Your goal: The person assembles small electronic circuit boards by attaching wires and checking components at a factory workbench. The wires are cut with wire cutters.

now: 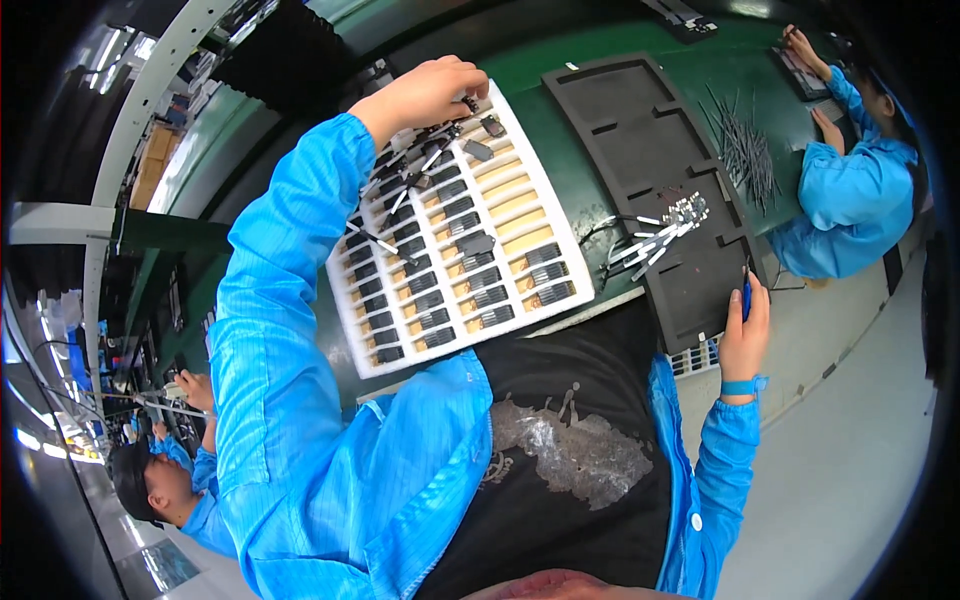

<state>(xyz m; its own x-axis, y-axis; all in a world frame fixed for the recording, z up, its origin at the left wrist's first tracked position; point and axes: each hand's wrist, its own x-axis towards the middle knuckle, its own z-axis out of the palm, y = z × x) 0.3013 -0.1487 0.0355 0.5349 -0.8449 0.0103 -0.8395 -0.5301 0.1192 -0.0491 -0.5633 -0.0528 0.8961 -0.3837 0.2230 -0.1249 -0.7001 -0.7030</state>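
My left hand (430, 95) reaches over the far end of a white foam tray (350, 350). Its fingers are bent together among small dark parts, and what they pinch is hard to make out. Rows of slots in the tray hold black rectangular modules (435, 318). Loose black pieces with white strips (400, 200) lie across the left columns, and a flat dark piece (477, 243) rests on the middle. Low at the right, beside a black foam tray (620, 100), my right hand (745, 340) is closed around a slim blue-handled tool (747, 295) with a dark tip.
A bundle of white-ended cables (655, 235) lies on the black tray. Behind it, thin black strips (745, 150) are heaped on the green table (540, 120). One co-worker (850, 200) sits at the right, another (170, 480) at the lower left. Metal framing (105, 190) stands left.
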